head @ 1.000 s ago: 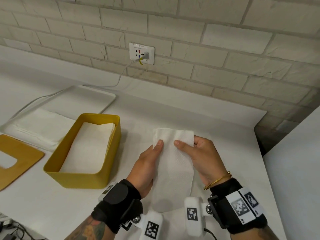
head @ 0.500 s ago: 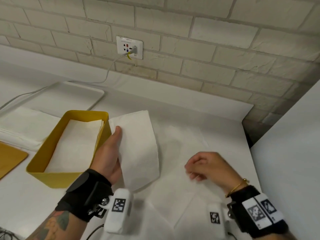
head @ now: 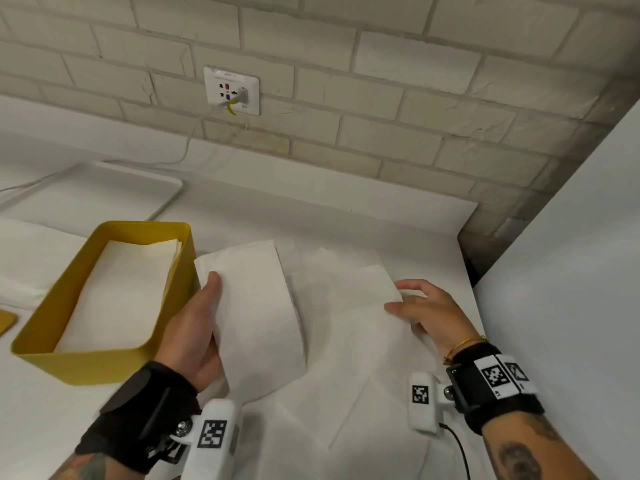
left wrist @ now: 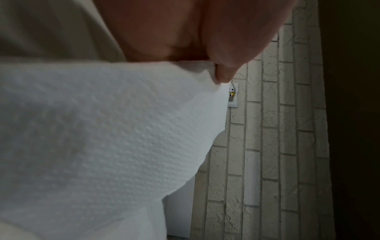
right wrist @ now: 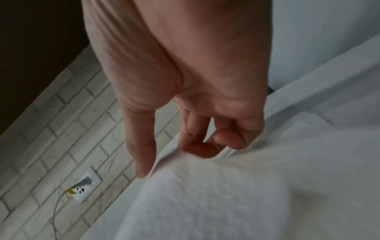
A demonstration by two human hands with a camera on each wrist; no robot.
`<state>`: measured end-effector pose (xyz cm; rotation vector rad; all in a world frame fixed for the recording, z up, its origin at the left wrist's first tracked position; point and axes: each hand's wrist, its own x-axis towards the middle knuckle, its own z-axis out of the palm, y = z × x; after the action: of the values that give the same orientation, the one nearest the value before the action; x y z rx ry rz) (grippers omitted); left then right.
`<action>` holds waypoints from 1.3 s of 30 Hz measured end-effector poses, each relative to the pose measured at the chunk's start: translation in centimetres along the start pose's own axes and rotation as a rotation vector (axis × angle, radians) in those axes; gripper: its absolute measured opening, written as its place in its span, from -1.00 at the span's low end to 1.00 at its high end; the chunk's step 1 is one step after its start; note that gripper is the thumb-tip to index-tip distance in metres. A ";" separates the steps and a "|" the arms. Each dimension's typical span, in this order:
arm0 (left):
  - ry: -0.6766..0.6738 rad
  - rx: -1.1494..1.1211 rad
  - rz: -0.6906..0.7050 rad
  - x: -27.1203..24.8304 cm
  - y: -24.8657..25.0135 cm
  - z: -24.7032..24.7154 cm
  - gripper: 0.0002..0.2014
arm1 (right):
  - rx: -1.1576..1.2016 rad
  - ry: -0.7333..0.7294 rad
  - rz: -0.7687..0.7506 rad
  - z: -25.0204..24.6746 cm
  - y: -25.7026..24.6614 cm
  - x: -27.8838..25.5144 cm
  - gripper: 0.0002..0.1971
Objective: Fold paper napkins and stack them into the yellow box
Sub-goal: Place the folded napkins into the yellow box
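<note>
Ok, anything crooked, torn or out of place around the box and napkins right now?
Nothing stands out. The yellow box sits upright with folded napkins lying flat inside. The left hand holds a folded napkin beside it, intact, and the right hand is lifting the next sheet from the counter.

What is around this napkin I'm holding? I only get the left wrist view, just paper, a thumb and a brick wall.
Observer: The folded napkin in your left hand is just right of the yellow box, not over it yet.
Operator: Is anything in that box?
Observer: Yes, stacked napkins lie flat inside it.
Operator: Where is my right hand?
Observer: Your right hand grips the right edge of the next napkin, which lies on the counter, thumb on top.
</note>
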<state>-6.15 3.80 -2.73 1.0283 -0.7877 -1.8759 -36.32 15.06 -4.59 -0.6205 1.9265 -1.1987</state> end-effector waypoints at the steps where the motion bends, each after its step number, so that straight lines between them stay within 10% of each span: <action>1: 0.002 0.002 -0.001 0.0 0.0 -0.1 -0.74 | -0.008 -0.041 -0.004 -0.2 0.2 -0.2 -0.57; 26: 0.022 0.038 -0.013 -0.3 -0.3 0.6 -0.79 | -0.082 -0.011 0.111 -1.9 1.9 0.9 -0.73; 39: -0.009 0.058 0.031 -0.1 0.2 0.6 -0.80 | -0.043 0.013 -0.268 -2.0 -0.1 -0.3 -0.84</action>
<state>-6.59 3.84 -2.24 1.0382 -0.8632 -1.8421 -37.81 16.27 -3.90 -0.9188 1.9279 -1.3290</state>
